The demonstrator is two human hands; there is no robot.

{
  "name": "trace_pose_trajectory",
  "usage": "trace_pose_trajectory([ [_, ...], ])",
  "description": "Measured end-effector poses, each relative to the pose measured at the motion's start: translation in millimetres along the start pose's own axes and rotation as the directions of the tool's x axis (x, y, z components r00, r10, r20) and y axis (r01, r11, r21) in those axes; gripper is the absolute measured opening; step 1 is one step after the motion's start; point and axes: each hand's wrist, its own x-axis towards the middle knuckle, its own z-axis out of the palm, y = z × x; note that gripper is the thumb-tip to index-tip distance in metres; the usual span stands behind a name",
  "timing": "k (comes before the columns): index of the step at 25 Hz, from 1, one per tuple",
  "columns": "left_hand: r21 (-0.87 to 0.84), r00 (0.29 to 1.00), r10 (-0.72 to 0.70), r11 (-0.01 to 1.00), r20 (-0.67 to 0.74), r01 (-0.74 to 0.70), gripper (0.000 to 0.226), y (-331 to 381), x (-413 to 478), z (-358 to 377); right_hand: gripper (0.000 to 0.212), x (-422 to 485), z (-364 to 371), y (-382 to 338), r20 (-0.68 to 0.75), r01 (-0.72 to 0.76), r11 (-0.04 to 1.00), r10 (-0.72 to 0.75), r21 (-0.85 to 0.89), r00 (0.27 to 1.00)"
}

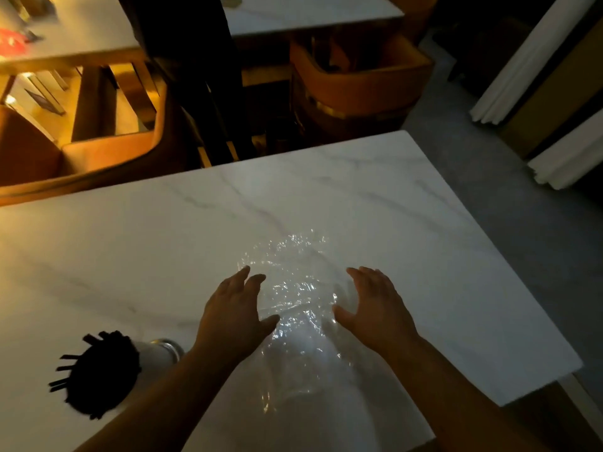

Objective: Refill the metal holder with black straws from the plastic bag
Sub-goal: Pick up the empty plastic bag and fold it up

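A clear plastic bag (295,288) lies crumpled and flat on the white marble table (391,207); no straws show inside it. My left hand (233,316) hovers at its left edge and my right hand (375,305) at its right edge, both with fingers spread and holding nothing. At the near left stands the metal holder (163,352), packed with black straws (102,375) that fan out of its top. My left forearm passes just right of the holder.
Orange upholstered chairs (352,83) stand beyond the table's far edge, with other tables (303,11) behind them. The table's right corner (574,367) drops to grey floor. White mouldings (522,60) lean at the far right.
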Motion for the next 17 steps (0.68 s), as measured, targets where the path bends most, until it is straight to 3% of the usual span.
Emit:
trace_pose_trajectory([
  [4,0.019,0.978,-0.160,0.987,0.136,0.159,0.095,-8,6,44,0.086,18,22,20,0.047,-0.043,0.999,0.042,0.012,0.998],
  [6,-0.045,0.936,-0.283,0.953,0.211,0.298,0.100,-12,8,59,0.083,27,33,24,0.109,-0.122,0.987,0.111,0.102,0.988],
  [10,-0.334,0.796,-0.526,0.724,0.300,0.604,0.101,-18,20,68,0.075,48,39,25,0.175,-0.366,0.823,0.322,0.435,0.931],
  [13,-0.505,0.685,-0.614,0.479,0.392,0.718,0.085,-16,30,69,0.069,58,34,26,0.235,-0.453,0.714,0.388,0.534,0.891],
  [17,-0.562,0.648,-0.603,0.365,0.465,0.742,0.033,-14,29,65,0.048,62,34,30,0.349,-0.526,0.690,0.395,0.497,0.850],
])
